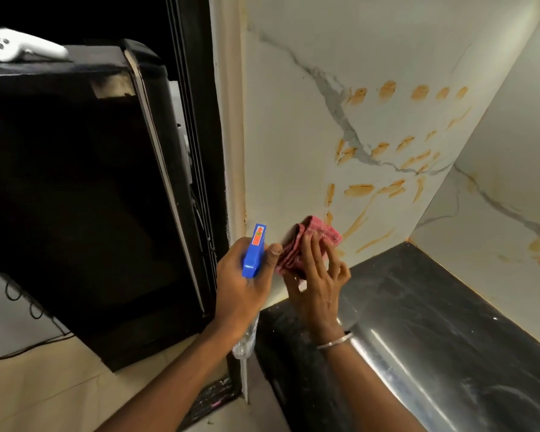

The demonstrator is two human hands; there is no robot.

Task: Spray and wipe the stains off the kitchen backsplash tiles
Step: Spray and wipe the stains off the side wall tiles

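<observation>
1. Your left hand (243,288) grips the spray bottle (254,255) by its blue head. The fingers are curled round the neck and the thumb is raised beside the nozzle. The clear body of the bottle hangs below your fist.
2. The nozzle faces the backsplash tiles (293,135), near their lower left corner and just beside the cloth.
3. Your right hand (318,285) lies over the folded pink cloth (306,243), back to the camera. Its fingers (310,249) are spread and nearly straight across the cloth, with the little finger bent. You hold the cloth low on the tiles, just above the counter (434,307).
4. I cannot tell whether the cloth is pressed flat on the tile or held just off it.
5. Orange-brown stains (359,190) run in rows of smears across the tiles above and to the right of the cloth. The nearest streaks lie just beside it.
6. More such stains mark the side wall (512,198) to the right.
7. The counter is dark and glossy and meets both walls in the corner.
8. A black refrigerator (75,182) stands to the left, with a white controller (22,46) on its top.
9. A metal bracelet (334,340) sits on your right wrist.
</observation>
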